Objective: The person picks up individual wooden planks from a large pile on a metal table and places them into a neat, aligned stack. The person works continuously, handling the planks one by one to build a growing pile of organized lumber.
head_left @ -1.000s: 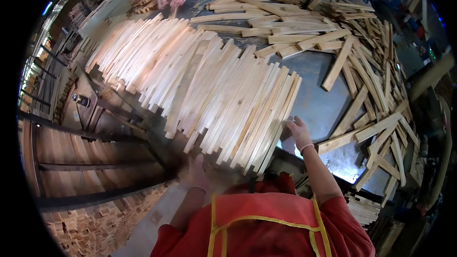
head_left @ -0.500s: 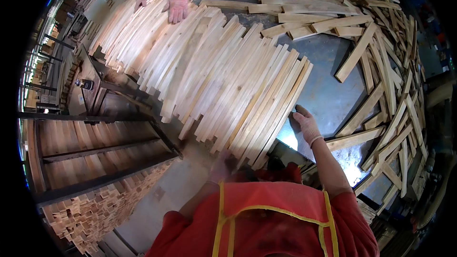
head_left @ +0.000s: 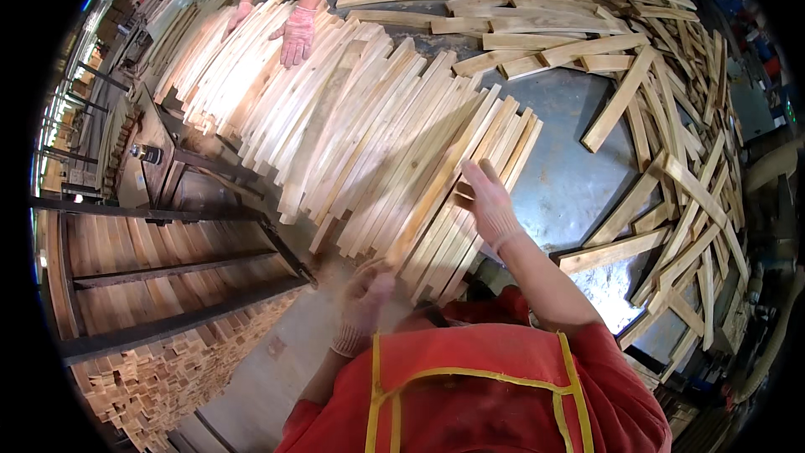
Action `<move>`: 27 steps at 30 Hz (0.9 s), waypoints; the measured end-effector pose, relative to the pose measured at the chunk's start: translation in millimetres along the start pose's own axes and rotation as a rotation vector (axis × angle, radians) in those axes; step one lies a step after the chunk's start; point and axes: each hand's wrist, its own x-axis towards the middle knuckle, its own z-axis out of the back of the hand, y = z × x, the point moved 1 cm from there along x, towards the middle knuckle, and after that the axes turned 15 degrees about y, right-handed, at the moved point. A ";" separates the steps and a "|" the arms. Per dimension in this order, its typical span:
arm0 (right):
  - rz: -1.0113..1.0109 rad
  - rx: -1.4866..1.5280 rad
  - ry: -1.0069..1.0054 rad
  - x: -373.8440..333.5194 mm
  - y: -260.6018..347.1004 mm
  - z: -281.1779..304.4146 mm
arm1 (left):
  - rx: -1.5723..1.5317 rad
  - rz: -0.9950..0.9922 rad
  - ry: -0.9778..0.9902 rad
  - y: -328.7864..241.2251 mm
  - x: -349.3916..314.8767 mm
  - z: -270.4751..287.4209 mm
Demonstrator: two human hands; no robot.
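A row of pale wooden slats (head_left: pixel 369 143) lies side by side across the metal table, their ends uneven. At the row's near edge, my gloved left hand (head_left: pixel 366 298) has curled fingers at the near end of a slat (head_left: pixel 436 189); motion smears it slightly. This slat looks a little raised and tilted over its neighbours. Over the right part of the row is my gloved right hand (head_left: pixel 490 201), fingers apart, close beside the same slat and gripping nothing that I can see. A co-worker's gloved hands (head_left: pixel 297 36) rest on the slats at the far left.
Loose slats (head_left: pixel 625 101) lie crisscrossed in a heap along the right and far sides of the metal table (head_left: pixel 562 134). On the left stands a dark metal frame (head_left: pixel 176 267) holding stacked wood. A small dark cylindrical fitting (head_left: pixel 147 153) sits beyond it.
My right hand has moved left from the table beside the row to over the slats. My left hand has come into clearer view at the near ends. One slat has shifted and tilted.
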 end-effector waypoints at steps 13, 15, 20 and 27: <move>0.270 0.055 -0.308 -75.7 -9.9 98.9 | 0.699 -0.149 0.789 88.3 -42.3 1.7; 0.149 0.125 -0.380 -69.5 -51.8 135.8 | -0.294 0.521 0.505 104.8 -24.3 -32.1; 0.050 0.193 -0.355 -65.5 -75.5 135.7 | -1.087 0.613 0.409 160.8 4.4 -56.7; 0.069 0.232 -0.291 -79.5 -44.0 112.3 | -0.648 0.332 0.190 129.5 -6.6 -55.2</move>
